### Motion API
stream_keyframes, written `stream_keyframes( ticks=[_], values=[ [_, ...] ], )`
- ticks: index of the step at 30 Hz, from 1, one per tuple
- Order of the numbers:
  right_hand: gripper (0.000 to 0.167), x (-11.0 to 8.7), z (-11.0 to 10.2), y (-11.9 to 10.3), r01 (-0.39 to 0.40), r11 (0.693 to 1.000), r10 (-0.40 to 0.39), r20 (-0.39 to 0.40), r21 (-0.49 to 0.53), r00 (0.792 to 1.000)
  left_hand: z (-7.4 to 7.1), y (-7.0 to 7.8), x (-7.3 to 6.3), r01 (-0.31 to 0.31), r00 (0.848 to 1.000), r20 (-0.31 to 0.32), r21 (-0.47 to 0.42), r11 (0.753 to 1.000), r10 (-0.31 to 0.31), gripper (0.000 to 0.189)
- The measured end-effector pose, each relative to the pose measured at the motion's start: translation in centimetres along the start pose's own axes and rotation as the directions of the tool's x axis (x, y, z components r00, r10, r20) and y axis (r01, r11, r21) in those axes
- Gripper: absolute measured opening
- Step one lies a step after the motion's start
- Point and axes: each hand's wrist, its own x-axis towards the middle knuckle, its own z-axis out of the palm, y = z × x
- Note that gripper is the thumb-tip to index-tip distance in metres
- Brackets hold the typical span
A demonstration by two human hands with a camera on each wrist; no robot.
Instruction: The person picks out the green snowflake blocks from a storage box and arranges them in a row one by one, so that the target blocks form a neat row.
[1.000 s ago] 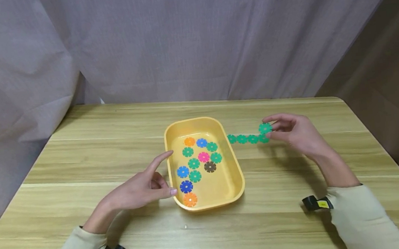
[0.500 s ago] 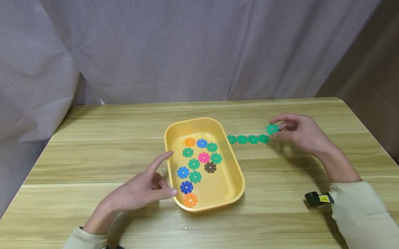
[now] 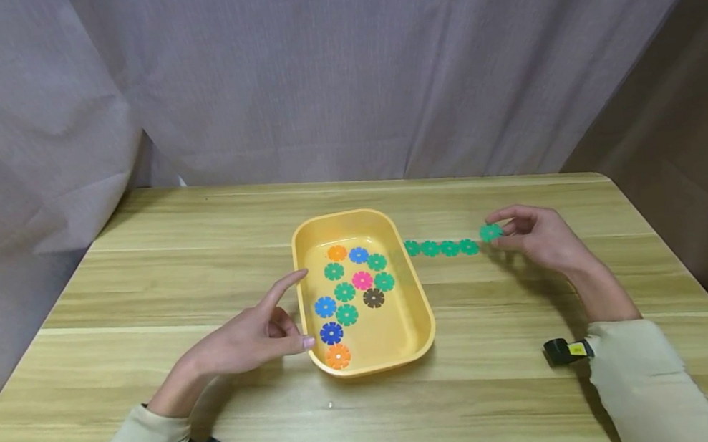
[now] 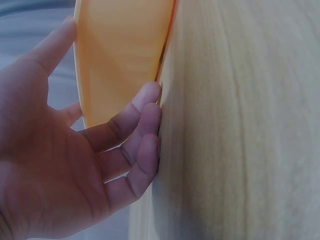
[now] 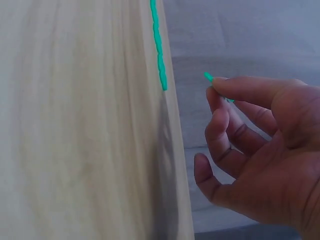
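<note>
My right hand (image 3: 545,238) pinches a green notched building disc (image 3: 490,232) between thumb and fingers. In the right wrist view the disc (image 5: 208,76) shows edge-on, raised above the table. Just left of it, a row of joined green discs (image 3: 450,247) lies on the table, its left end running to the yellow tray (image 3: 422,325). My left hand (image 3: 237,340) rests at the tray's left side, with index fingertip and thumb tip at the rim. In the left wrist view the other fingers (image 4: 145,160) bend loosely beside the tray wall.
Inside the tray lie loose discs, among them an orange disc (image 3: 339,356), a pink disc (image 3: 362,280), a brown disc (image 3: 373,298) and several green and blue ones. A grey curtain (image 3: 287,77) hangs behind the wooden table (image 3: 414,423).
My right hand has moved right with its green disc, away from the end of the row, and the disc has come down slightly. My left hand stays at the tray.
</note>
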Motion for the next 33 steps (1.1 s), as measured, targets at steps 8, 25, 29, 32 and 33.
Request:
stream_keyframes(
  ticks=[8,25,29,32,33],
  values=[
    [0.043,0.2,0.0,0.7,-0.015,0.999,0.016,0.029,-0.032,0.999,0.0,0.0,0.0,-0.024,1.000,0.006,-0.008,1.000,0.024,0.102],
    [0.045,0.8,0.3,1.8,-0.060,0.998,0.061,0.056,-0.022,0.997,0.0,0.0,0.0,-0.011,1.000,0.000,-0.008,1.000,0.011,0.101],
    [0.045,0.9,0.4,1.8,-0.068,0.997,0.069,0.063,-0.027,0.996,0.0,0.0,0.0,-0.010,1.000,-0.002,-0.003,1.000,0.010,0.101],
    [0.046,1.0,0.4,1.8,-0.067,0.997,0.069,0.068,-0.025,0.995,0.0,0.1,-0.1,-0.008,1.000,-0.003,-0.001,1.000,0.008,0.101],
    [0.046,1.1,0.4,1.8,-0.070,0.997,0.071,0.069,-0.024,0.995,0.0,0.1,-0.1,-0.007,1.000,-0.003,-0.001,1.000,0.007,0.101]
  ],
)
